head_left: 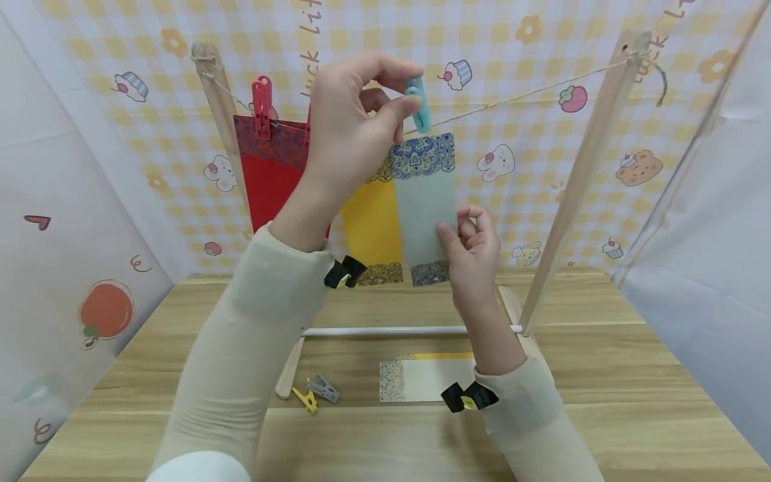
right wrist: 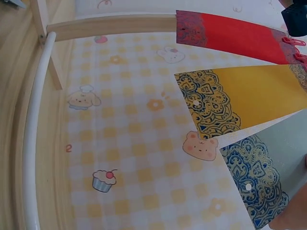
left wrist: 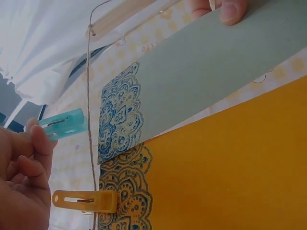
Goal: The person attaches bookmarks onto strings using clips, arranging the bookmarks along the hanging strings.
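My left hand (head_left: 355, 124) pinches a teal clothespin (head_left: 421, 107) by its handle end, close to the twine (head_left: 518, 99). In the left wrist view the clothespin's tip (left wrist: 79, 122) points at the twine. Below it, my right hand (head_left: 476, 258) pinches the right edge of a grey-green card (head_left: 424, 207) with blue lace-patterned ends. The card's top edge lies right along the twine, and its corner overlaps a yellow card (head_left: 373, 221). A yellow clothespin (left wrist: 91, 200) clips that yellow card to the twine. Farther left hangs a red card (head_left: 274, 184) under red clothespins (head_left: 262, 107).
Wooden posts (head_left: 581, 174) carry the twine, joined low down by a white rod (head_left: 385, 331). On the wood-grain table (head_left: 337, 442) lie a yellow clothespin (head_left: 305, 399), a grey clothespin (head_left: 325, 388) and a cream patterned card (head_left: 421, 381) over a yellow-edged one. A checked cloth hangs behind.
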`<action>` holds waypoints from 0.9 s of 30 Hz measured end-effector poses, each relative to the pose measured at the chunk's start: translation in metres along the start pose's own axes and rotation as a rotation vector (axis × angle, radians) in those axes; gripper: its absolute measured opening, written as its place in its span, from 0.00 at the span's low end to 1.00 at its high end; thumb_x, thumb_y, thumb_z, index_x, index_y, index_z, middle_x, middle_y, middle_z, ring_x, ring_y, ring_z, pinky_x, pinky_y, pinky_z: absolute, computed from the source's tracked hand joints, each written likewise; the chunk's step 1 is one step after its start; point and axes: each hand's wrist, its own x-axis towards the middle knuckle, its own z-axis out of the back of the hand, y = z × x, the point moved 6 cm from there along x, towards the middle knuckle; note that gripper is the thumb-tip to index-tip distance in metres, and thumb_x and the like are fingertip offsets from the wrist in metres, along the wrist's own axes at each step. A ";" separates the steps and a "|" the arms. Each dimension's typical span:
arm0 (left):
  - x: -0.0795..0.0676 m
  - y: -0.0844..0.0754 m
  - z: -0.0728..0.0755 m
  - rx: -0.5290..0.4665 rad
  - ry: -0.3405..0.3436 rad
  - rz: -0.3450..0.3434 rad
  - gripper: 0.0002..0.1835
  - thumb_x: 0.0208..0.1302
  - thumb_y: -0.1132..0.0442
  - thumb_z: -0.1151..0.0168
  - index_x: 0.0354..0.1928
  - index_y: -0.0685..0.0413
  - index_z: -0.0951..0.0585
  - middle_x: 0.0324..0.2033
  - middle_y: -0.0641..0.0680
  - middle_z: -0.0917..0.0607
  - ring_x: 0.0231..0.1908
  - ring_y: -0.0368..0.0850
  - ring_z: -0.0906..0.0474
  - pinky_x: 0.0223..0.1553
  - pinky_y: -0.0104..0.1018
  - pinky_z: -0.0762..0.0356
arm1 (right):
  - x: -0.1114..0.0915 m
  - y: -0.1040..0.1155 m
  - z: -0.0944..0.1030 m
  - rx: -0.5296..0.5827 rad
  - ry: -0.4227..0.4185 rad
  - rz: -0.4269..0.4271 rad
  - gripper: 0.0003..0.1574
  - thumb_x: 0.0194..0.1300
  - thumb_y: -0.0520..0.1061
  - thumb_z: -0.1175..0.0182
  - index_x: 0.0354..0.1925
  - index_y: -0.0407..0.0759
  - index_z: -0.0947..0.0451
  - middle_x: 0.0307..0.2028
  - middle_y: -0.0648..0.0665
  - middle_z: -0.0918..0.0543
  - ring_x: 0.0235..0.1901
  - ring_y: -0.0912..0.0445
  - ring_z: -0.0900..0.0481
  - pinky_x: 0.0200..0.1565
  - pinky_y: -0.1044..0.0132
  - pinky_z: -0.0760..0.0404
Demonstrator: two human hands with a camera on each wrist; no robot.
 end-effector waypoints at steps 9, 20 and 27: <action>-0.002 -0.002 -0.004 0.098 0.047 -0.002 0.10 0.62 0.69 0.33 0.45 0.59 0.13 0.33 0.52 0.17 0.19 0.45 0.25 0.29 0.28 0.21 | 0.004 0.004 -0.001 0.022 0.002 0.039 0.17 0.69 0.29 0.44 0.39 0.52 0.33 0.35 0.57 0.15 0.43 0.58 0.20 0.46 0.61 0.18; -0.006 -0.001 -0.008 0.148 0.092 0.009 0.10 0.62 0.71 0.34 0.46 0.61 0.14 0.34 0.53 0.17 0.19 0.44 0.23 0.29 0.29 0.20 | 0.006 0.004 -0.003 0.035 0.000 0.035 0.17 0.69 0.30 0.44 0.39 0.53 0.33 0.35 0.58 0.15 0.45 0.58 0.19 0.46 0.62 0.17; -0.006 0.000 -0.009 0.154 0.163 0.077 0.15 0.64 0.68 0.34 0.52 0.55 0.14 0.40 0.56 0.16 0.21 0.49 0.23 0.25 0.28 0.26 | 0.005 0.003 -0.001 0.014 0.015 0.021 0.15 0.69 0.32 0.44 0.39 0.52 0.33 0.35 0.58 0.15 0.46 0.58 0.19 0.47 0.62 0.17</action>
